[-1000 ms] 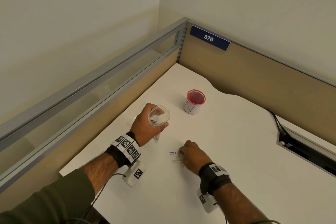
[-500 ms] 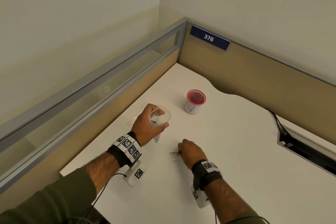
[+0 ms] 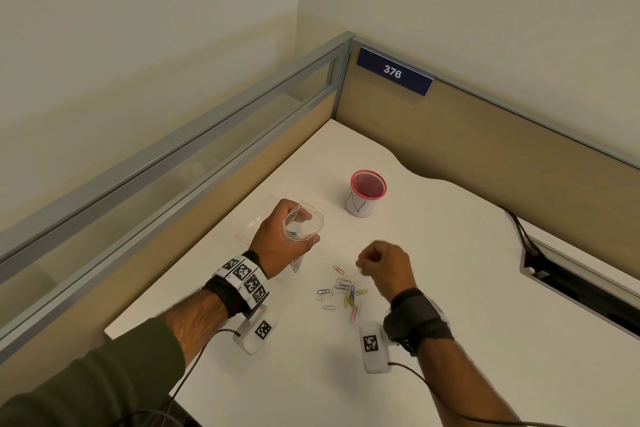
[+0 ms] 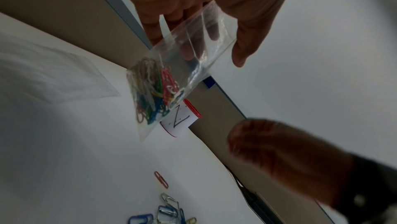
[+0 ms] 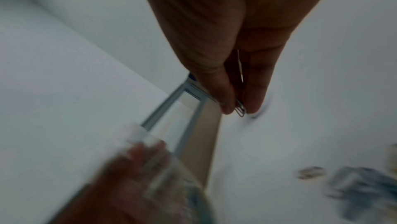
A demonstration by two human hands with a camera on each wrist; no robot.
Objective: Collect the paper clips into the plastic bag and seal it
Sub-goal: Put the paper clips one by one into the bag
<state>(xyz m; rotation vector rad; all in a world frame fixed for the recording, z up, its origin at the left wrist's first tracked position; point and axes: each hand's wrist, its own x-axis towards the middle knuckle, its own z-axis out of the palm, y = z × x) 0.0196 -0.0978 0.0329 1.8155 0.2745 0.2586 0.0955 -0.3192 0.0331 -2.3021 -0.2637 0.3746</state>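
**Bag held open, one clip pinched above the pile**

The plastic bag (image 3: 304,226) is a little left of the centre of the head view, lifted off the desk (image 3: 450,288). The left hand (image 3: 277,241) grips it with fingers curled round its upper part, and its mouth stands open toward the top. In the left wrist view the lower end of the bag (image 4: 159,95) is filled with many coloured clips.

The loose paper clips (image 3: 341,293) lie on the desk just below centre, in a small scattered group, with one red clip (image 3: 338,269) a bit apart at its upper left. To the right of the bag and above the pile, the right hand (image 3: 384,265) is in the air, with its thumb and fingers pressed together on a silver clip (image 5: 240,108).

A second flat clear bag (image 3: 263,218) lies on the desk behind the left hand. Further up the frame stands a red-rimmed cup (image 3: 365,192). On the partition at the upper centre is a blue plate (image 3: 393,71) with the number 376.
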